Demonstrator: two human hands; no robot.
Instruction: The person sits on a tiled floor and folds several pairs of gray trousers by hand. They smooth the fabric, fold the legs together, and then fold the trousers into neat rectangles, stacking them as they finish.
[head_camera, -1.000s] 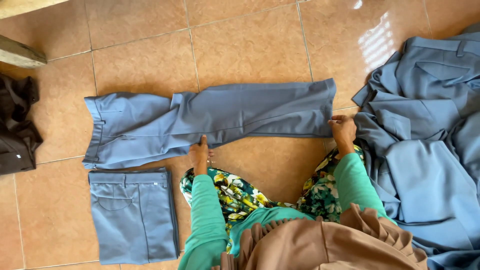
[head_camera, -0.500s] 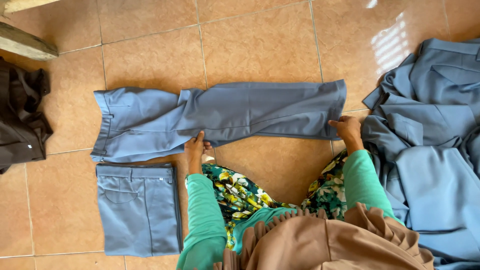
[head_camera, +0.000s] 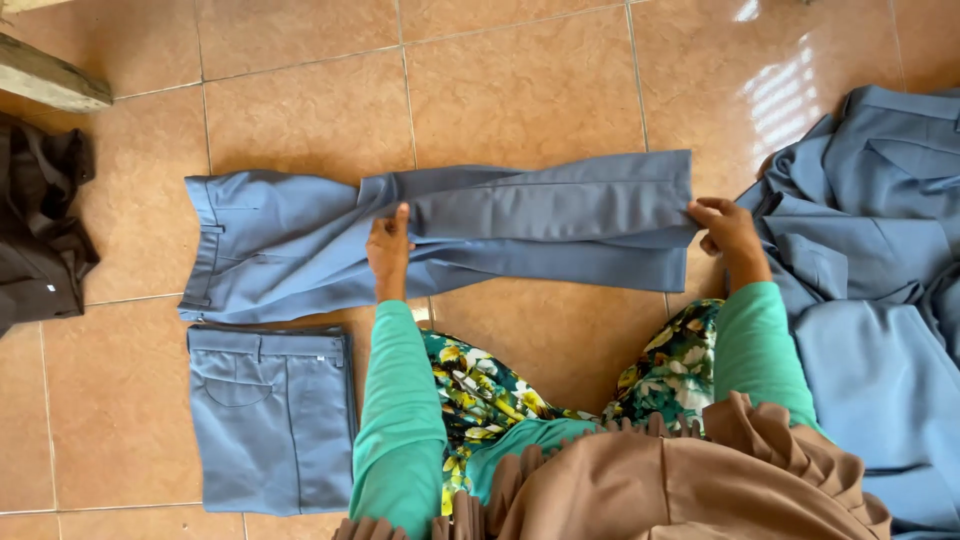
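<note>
While the right hand (head_camera: 730, 232) pinches the hem end of the grey-blue trousers (head_camera: 440, 235) in a closed grip, the left hand (head_camera: 388, 250) lies flat and open on the middle of the legs, pressing them down. These trousers stretch sideways across the tiled floor (head_camera: 520, 90), waistband to the left, hems to the right, just beyond the person's knees. Near the waistband, on the near left, sits a folded pair of matching trousers (head_camera: 270, 415). A heap of similar blue garments (head_camera: 870, 260) fills the right side. Dark clothing (head_camera: 40, 240) lies at the far left edge, beside a wooden plank (head_camera: 50, 80).
</note>
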